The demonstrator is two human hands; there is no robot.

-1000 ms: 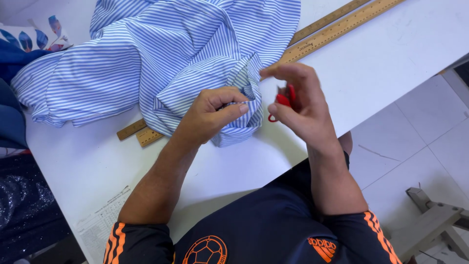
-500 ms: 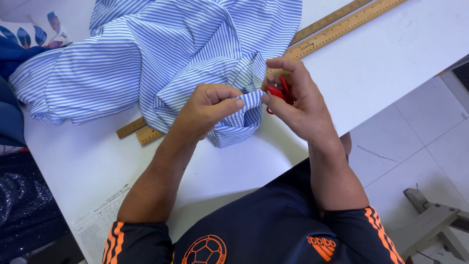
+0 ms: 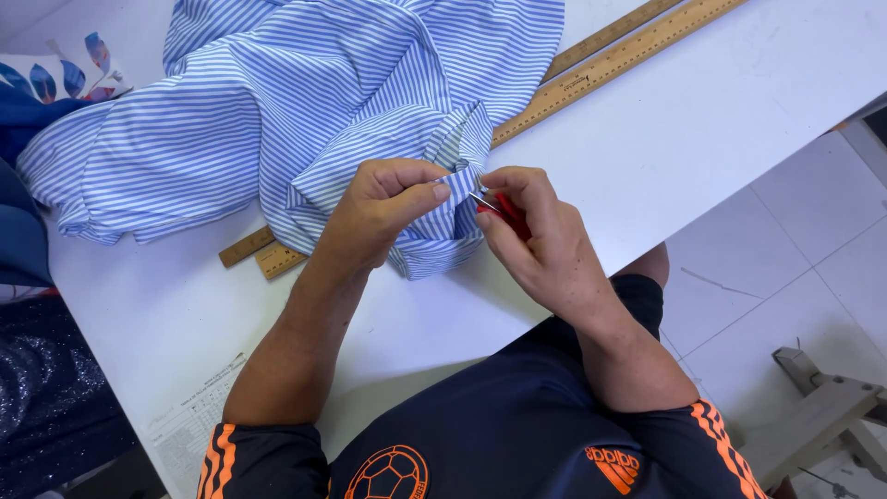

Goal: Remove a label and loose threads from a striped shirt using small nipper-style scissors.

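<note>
A blue and white striped shirt [image 3: 305, 102] lies bunched on the white table [image 3: 702, 139]. My left hand [image 3: 374, 217] pinches a folded edge of the shirt near its lower corner, thumb on top. My right hand [image 3: 536, 240] grips a small red-handled cutting tool [image 3: 504, 211], probably thread snips, whose metal tip touches the cloth right by my left thumb. Both hands meet over the shirt's lower edge.
Two long wooden rulers [image 3: 610, 60] run diagonally across the table, partly under the shirt. A printed sheet [image 3: 189, 425] lies at the table's near left corner. Dark and patterned fabrics [image 3: 37, 102] pile up at the left. A tiled floor [image 3: 795, 268] and a wooden stand [image 3: 822, 397] lie to the right.
My right hand has moved left with the red tool, bringing its tip to the cloth. My left hand has pulled the shirt's edge up and tightened its pinch.
</note>
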